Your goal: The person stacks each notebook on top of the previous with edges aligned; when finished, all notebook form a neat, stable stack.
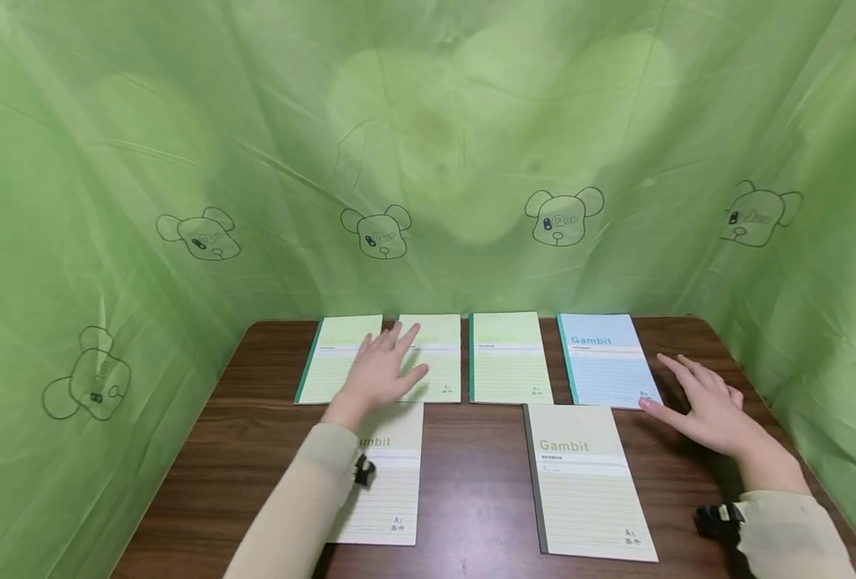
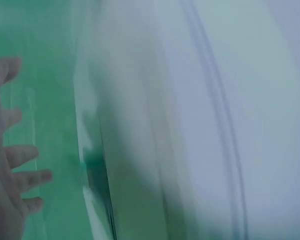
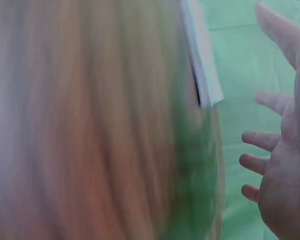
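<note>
The left hand (image 1: 379,371) is over the two leftmost notebooks of the back row, its fingers spread apart and holding nothing; whether it touches either cover I cannot tell. Beneath it lie the far-left pale green notebook (image 1: 327,374) and the second pale green notebook (image 1: 437,370). The right hand (image 1: 710,414) is at the right side of the blue Gambit notebook (image 1: 607,366), fingers extended and thumb held away from them, grasping nothing. The thumb tip overlaps that notebook's near right corner in the head view, though contact is unclear.

Between the second notebook and the blue one lies the third pale green notebook (image 1: 509,362), with a green spine. The near row has two more: the front-left notebook (image 1: 392,503), partly covered by the left forearm, and the grey-spined Gambit notebook (image 1: 587,482) on the right. All six lie flat, covers up, on a dark wood-grain table (image 1: 471,482).

Both arms wear pale sleeves (image 1: 294,503), with a small black device (image 1: 719,520) at each wrist. Green sheeting (image 1: 457,161) printed with bear-head outlines surrounds the table. Both wrist views are heavily blurred.
</note>
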Available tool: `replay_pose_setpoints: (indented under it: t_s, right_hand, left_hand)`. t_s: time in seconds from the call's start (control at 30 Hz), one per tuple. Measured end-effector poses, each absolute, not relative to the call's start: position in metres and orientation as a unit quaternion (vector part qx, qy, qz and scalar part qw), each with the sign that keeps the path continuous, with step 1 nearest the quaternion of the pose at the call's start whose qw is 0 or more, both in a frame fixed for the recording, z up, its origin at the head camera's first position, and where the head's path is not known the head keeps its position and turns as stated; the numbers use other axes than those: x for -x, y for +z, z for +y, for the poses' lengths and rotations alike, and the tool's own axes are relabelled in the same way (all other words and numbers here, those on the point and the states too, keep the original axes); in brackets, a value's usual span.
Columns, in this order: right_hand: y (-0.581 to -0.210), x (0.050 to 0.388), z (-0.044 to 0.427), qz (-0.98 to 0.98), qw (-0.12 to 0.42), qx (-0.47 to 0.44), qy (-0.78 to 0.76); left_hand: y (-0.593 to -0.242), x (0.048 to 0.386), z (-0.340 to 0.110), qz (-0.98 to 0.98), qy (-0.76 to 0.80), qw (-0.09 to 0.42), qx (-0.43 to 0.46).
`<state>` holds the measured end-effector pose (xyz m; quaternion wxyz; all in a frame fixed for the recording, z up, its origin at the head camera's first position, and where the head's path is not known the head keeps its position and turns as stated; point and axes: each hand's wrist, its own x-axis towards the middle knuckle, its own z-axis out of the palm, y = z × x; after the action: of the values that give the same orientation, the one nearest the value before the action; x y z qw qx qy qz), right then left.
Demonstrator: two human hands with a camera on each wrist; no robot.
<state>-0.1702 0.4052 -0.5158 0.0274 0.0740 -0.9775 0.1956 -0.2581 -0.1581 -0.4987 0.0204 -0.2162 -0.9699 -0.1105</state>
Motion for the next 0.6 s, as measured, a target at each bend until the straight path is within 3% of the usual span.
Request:
replay_pose_setpoints:
  t_s: [0.37,0.6]
  right_hand:
    - [-0.518,0.183,0.388,-0.936,0.069,-0.011,0.346]
    - [-0.524,0.178,0.383,-0.892,0.100,0.067,0.436]
  left_hand:
    - [-0.498,0.260,-0.042,-0.947,-0.263,0.027,0.181]
    - [-0.503,0.251,0.019,-0.926,-0.339,0.003,0.167]
